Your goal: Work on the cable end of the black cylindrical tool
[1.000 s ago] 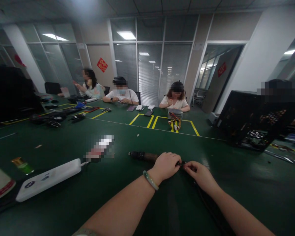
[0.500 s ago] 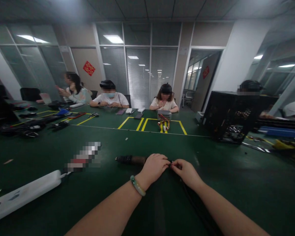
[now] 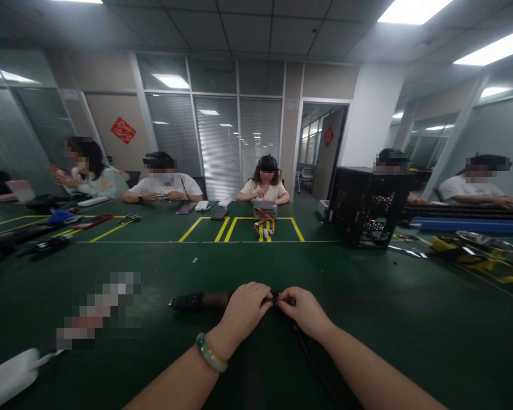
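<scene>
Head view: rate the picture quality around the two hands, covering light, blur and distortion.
Head view: ceiling panels blow out white; the green table stays dim, with no hard shadows. Left hand and right hand are soft, and the dark cable they pinch barely shows. Wide lens bends the walls at the edges, and a blurred patch lies on the table.

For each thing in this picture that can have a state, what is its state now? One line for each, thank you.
left hand: closed on the dark tool, fingertips pinching at its right end
right hand: pinching the same small spot, fingertips meeting the left hand's
dark tool: lying flat on the green table
black cable: lying loose, running from the hands toward the camera
black case: standing upright, side open
</scene>
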A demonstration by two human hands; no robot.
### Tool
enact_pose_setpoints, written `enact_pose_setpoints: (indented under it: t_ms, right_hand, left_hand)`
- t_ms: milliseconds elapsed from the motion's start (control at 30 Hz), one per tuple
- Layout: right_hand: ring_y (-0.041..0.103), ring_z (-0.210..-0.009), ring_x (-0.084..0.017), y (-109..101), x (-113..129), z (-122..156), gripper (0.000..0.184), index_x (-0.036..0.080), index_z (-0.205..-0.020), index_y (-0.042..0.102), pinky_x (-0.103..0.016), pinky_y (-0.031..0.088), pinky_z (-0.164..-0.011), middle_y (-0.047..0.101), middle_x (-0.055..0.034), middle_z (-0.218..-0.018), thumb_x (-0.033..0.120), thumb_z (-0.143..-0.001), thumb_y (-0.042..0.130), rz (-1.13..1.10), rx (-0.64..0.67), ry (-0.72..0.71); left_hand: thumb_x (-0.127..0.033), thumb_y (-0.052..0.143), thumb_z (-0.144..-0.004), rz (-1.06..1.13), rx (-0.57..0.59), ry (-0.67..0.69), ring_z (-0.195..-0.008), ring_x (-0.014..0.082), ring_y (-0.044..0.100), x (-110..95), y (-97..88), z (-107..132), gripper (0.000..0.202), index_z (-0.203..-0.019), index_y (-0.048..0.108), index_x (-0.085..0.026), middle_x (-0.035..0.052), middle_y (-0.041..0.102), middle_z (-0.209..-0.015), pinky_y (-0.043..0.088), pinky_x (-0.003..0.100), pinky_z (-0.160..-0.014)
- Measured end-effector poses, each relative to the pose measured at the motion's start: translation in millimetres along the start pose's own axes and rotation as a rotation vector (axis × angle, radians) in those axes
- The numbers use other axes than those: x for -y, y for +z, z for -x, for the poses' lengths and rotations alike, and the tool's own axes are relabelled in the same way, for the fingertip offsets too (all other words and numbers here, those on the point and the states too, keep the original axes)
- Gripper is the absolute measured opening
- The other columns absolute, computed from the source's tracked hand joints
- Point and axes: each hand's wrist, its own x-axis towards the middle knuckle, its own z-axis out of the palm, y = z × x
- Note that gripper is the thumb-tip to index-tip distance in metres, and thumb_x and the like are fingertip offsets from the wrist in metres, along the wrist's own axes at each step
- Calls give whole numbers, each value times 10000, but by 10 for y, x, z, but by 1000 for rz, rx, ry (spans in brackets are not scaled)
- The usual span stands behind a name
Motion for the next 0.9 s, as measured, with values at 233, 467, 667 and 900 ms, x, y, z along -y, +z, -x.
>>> enact_pose_setpoints:
  t_ms: [233,467,667,900]
  right_hand:
    - [603,-709,-140,-5,-3,-5,103,191,-838,699,-218,429,-613,679,-1,-817,251,-830,616,-38,-8,-1]
    - [585,-679,-141,13,-35,-27,96,176,-832,675,-219,426,-595,662,2,-750,253,-819,619,-91,-22,4]
    - [596,-704,-142,-10,-6,0,114,183,-857,684,-221,439,-611,670,-2,-794,273,-835,617,-77,9,17]
    - [586,-690,-138,-20,12,16,105,176,-851,680,-216,432,-599,662,0,-778,256,-831,616,-57,13,4]
  left_hand:
    - [-192,628,-849,24,3,6,-1019,188,574,8,-17,10,150,-989,650,-241,-2,660,-1083,430,359,-915]
    - [-170,608,-853,20,13,31,-1000,183,567,-1,-54,0,169,-995,663,-246,-1,666,-1054,430,341,-891]
    - [-161,597,-853,28,26,56,-979,181,565,8,-74,1,172,-986,669,-243,2,668,-1037,427,336,-896]
    - [-163,592,-853,35,32,87,-982,181,567,16,-88,30,184,-998,673,-244,7,670,-1041,428,345,-915]
